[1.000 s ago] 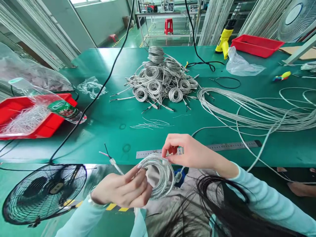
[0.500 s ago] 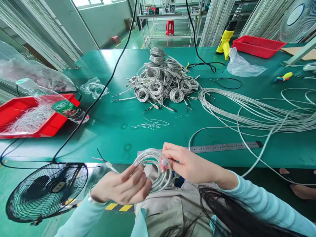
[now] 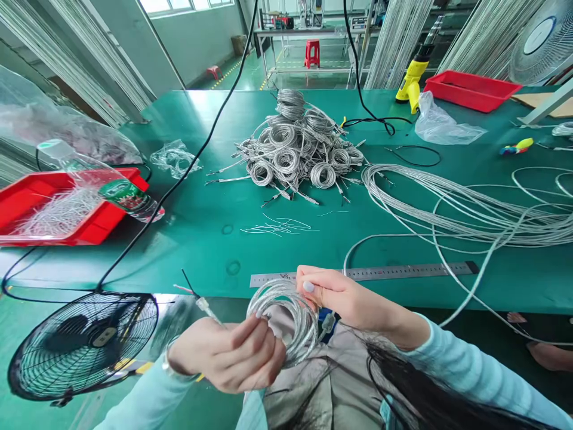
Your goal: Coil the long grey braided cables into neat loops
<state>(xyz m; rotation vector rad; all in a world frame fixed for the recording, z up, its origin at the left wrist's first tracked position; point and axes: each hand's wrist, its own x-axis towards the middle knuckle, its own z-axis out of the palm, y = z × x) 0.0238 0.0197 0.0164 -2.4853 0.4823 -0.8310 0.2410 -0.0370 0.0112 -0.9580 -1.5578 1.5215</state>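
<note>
Both hands work 1 small coil of silvery braided cable [image 3: 290, 316], held in the air just off the near edge of the green table [image 3: 197, 221], directly on the near side of the 1 steel ruler [image 3: 362, 273] that lies along that edge. The left hand [image 3: 233, 355] is curled nearly closed, fingers and thumb pinching the coil's near-left side; 1 loose cable end with a clear sleeve and thin wire tips [image 3: 201, 298] sticks up from this hand toward the ruler's left end. The right hand [image 3: 340, 295] is partly closed, thumb and fingers gripping the coil's top-right edge, just short of the ruler. Beyond the ruler, mid-table, lies 1 heap of finished coils [image 3: 298, 149]; too many overlap to count exactly. Between that heap and the ruler sits 1 scatter of short wire offcuts [image 3: 280, 226]. Right of the ruler, a long loose bundle of uncoiled cable [image 3: 470, 206] sweeps across the table. There are 2 red trays: 1 [image 3: 58, 209] far left of the ruler, holding wire scraps and 1 plastic bottle [image 3: 107, 182], and 1 [image 3: 470, 89] at the far right corner beside 1 yellow tool [image 3: 412, 77] and 1 clear bag [image 3: 441, 125]. There are 2 fans: 1 black [image 3: 83, 346] on the floor left of the ruler, 1 white [image 3: 544, 36] far right.
</note>
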